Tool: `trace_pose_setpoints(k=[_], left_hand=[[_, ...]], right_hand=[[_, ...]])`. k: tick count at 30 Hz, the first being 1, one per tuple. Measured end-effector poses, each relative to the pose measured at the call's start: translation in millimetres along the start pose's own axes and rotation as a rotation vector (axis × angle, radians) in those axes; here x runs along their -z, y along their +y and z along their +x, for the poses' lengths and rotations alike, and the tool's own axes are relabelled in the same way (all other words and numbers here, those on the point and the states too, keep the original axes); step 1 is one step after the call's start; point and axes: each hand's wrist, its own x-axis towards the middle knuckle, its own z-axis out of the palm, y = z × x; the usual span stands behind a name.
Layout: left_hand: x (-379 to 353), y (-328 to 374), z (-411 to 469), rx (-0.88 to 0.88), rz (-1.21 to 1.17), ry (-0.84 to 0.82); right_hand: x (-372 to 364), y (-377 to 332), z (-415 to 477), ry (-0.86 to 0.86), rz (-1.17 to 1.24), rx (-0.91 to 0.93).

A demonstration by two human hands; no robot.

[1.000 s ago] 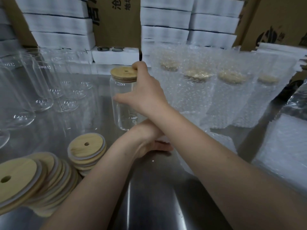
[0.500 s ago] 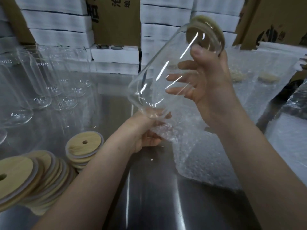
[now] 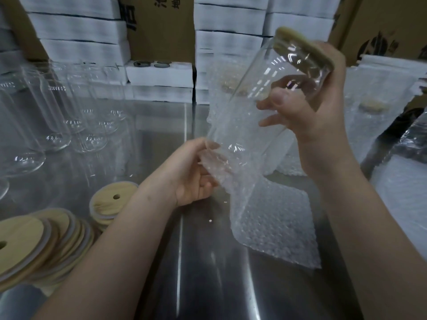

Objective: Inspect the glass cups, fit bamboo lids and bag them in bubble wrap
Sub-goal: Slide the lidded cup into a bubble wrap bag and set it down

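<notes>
My right hand [image 3: 309, 112] grips a clear glass cup [image 3: 272, 93] near its top, tilted with the base pointing down-left. A bamboo lid [image 3: 300, 46] sits on the cup's mouth at the upper right. The lower half of the cup is inside the mouth of a bubble wrap bag [image 3: 265, 204], which hangs down to the steel table [image 3: 203, 273]. My left hand [image 3: 196, 174] pinches the bag's opening beside the cup's base.
Several bare glass cups [image 3: 57, 116] stand at the left. Loose bamboo lids [image 3: 41, 245] lie in piles at the lower left. Bagged cups [image 3: 374, 107] stand at the right, more bubble wrap [image 3: 404, 199] at the far right. White boxes [image 3: 78, 35] and cardboard cartons line the back.
My right hand lifted the lidded cup off the table, tipped it and pushed its base into the bag. My left hand raised the bag's mouth up around the cup.
</notes>
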Motion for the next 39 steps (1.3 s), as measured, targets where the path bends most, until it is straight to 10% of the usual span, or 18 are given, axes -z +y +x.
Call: trace_pose_setpoints(k=[13, 20, 39], left_hand=[[-9.5, 1.7, -10.0, -0.516, 0.094, 0.041], [-4.6, -8.5, -3.9, -0.775, 0.543, -0.033], [-19.9, -10.1, -15.2, -1.166, 0.507, 0.245]], right_hand=[[0.7, 10.8, -6.9, 0.156, -0.199, 0.022], [-6.7, 14.1, -12.9, 0.31, -0.168, 0.006], [-19.1, 15.2, -17.7, 0.087, -0.132, -0.06]])
